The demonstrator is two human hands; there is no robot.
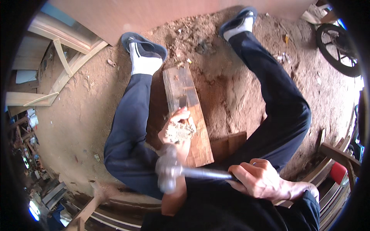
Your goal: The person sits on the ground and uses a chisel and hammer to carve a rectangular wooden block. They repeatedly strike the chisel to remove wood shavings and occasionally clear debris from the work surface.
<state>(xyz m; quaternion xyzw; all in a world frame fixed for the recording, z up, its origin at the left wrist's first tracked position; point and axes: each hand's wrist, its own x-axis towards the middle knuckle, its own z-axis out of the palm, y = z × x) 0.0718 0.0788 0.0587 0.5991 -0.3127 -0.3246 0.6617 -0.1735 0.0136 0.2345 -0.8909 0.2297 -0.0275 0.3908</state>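
A wooden board (198,142) lies lengthwise between the person's legs, with a dark rectangular patch (182,101) in its upper face. On the board, my left hand (173,127) has its fingers curled near that patch; a heap of pale wood shavings (179,132) hides what they grip. My right hand (256,177) grips a metal hammer (169,171) by its shaft at the lower middle. The hammer's head is blurred and hangs over my left forearm, below the board's near end.
Pale panels (192,7) stand beyond the feet, and timber frames (61,57) at upper left. A wheel (333,50) is at upper right. Stacked planks (327,173) and a red object (338,171) sit at lower right, more timber (88,206) at lower left.
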